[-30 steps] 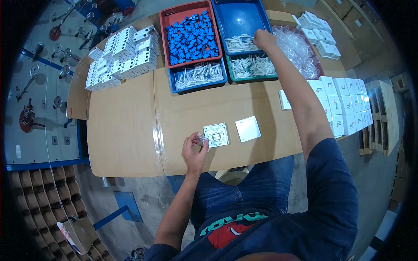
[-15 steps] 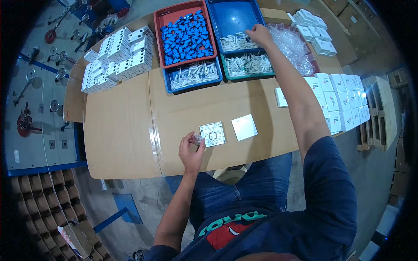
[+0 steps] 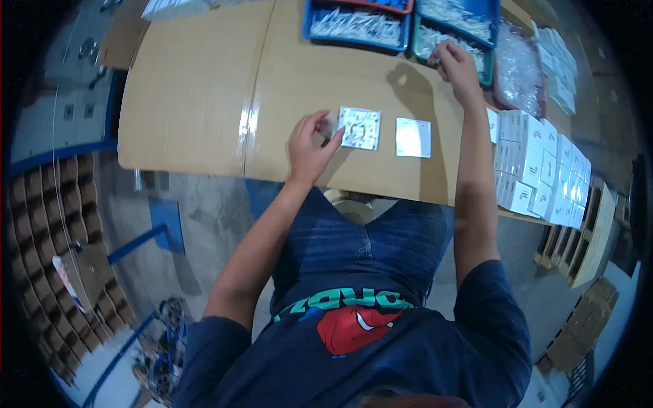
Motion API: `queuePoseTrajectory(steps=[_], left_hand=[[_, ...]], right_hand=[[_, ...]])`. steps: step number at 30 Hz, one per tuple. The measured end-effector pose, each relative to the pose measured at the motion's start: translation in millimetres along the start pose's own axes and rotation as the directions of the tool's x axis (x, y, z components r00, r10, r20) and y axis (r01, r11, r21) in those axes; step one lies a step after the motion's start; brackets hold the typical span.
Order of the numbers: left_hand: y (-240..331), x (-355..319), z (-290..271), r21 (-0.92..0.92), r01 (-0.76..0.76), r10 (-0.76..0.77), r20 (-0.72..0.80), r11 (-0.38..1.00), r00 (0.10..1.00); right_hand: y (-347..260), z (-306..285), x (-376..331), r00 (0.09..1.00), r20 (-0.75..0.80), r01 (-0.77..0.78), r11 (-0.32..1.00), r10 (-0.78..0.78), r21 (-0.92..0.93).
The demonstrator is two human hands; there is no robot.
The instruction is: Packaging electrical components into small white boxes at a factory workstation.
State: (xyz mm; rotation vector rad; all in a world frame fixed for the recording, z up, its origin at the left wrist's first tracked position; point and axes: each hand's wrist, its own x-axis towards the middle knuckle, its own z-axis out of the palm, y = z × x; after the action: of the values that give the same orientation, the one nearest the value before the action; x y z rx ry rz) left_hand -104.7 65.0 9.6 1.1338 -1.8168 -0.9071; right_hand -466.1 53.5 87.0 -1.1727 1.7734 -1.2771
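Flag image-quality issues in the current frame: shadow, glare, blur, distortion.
Head view: the right hand and arm cast a dark shadow on the cardboard; head view: bright glare on the tape seam; head view: white boxes look smeared, print soft; head view: fisheye bends edges near the rim, corners black.

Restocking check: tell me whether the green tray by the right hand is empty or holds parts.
Holding parts: white pieces show in the green tray beside the right hand, which covers some. How full, I cannot tell.

Wooden pallet (image 3: 592, 241) and grey floor (image 3: 214, 234)
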Motion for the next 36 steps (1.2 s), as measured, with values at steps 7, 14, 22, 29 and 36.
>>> queuePoseTrajectory(steps=[7,14,22,29,36], left_hand=[[4.9,0.4,-3.6,0.029,-0.067,0.067,0.004,0.997,0.998],[2.7,-2.4,-4.3,0.068,-0.117,0.117,0.007,0.991,0.993],[2.7,-1.5,-5.9,0.046,-0.132,0.131,0.009,0.99,0.991],[2.4,-1.6,-5.5,0.029,-0.129,0.129,0.004,0.991,0.992],[3.9,-1.6,-6.5,0.012,-0.111,0.11,0.008,0.994,0.994]], right_hand=[[5.7,94.5,-88.4,0.966,0.259,0.009,0.998,0.006,-0.059],[-30.9,135.6,-112.0,0.94,0.333,0.001,0.971,0.082,-0.241],[-34.8,144.8,-110.4,0.928,0.362,0.257,0.859,-0.092,-0.442],[-34.6,145.3,-110.1,0.93,0.361,0.243,0.849,-0.066,-0.47],[-38.3,147.4,-110.6,0.937,0.344,0.223,0.862,-0.061,-0.455]])
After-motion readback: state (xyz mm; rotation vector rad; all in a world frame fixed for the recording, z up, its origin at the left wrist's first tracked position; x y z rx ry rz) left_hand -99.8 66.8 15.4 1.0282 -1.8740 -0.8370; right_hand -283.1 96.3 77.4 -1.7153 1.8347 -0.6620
